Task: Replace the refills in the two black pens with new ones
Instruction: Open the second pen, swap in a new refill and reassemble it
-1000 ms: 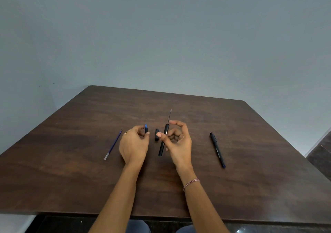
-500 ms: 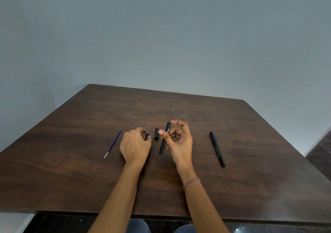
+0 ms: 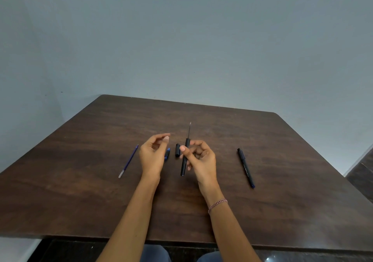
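My right hand pinches a black pen barrel, held upright above the table with its thin refill sticking out of the top. My left hand hovers just left of it, fingers loosely curled and holding nothing. A small black-and-blue pen piece lies on the table beside the left hand. A black cap lies between the two hands. A loose blue refill lies to the left. A second black pen, whole, lies to the right.
The dark wooden table stands against a plain grey wall. Its front edge is close to my body, and my knees show below it. A dark floor strip appears at the far right.
My left hand set the black-and-blue piece down on the table and lifted away with nothing in it. My right hand kept the pen barrel almost still.
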Motion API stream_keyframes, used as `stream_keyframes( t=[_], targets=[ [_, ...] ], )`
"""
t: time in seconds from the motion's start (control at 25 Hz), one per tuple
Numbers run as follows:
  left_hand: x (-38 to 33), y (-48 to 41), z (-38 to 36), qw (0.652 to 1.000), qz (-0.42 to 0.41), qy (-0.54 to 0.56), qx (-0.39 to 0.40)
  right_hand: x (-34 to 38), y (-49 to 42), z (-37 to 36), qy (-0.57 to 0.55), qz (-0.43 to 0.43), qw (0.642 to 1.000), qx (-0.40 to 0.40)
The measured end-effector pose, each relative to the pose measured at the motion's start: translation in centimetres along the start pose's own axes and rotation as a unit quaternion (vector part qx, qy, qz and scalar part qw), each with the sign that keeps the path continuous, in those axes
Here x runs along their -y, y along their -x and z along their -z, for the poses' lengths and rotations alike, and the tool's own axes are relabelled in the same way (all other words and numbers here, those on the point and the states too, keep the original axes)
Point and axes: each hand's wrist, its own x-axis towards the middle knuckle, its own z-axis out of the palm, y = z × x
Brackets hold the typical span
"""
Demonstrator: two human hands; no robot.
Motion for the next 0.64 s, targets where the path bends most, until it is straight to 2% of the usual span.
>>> stream_keyframes(
  t=[0.08, 0.2, 0.48, 0.64],
  targets=[
    [-0.4, 0.08, 0.0, 0.995, 0.044, 0.076, 0.043, -0.22, 0.1, -0.22, 0.011, -0.028, 0.998, 0.051],
    [-0.62, 0.06, -0.13, 0.983, 0.09, 0.127, 0.099, -0.42, 0.14, -0.39, 0.004, -0.056, 0.995, 0.085],
    [-0.71, 0.21, 0.08, 0.962, 0.118, 0.179, 0.17, -0.55, 0.11, -0.36, 0.011, -0.054, 0.996, 0.077],
    [-1.04, 0.34, -0.12, 0.955, 0.138, 0.199, 0.172, -0.52, 0.09, -0.35, 0.019, -0.052, 0.996, 0.076]
  ],
)
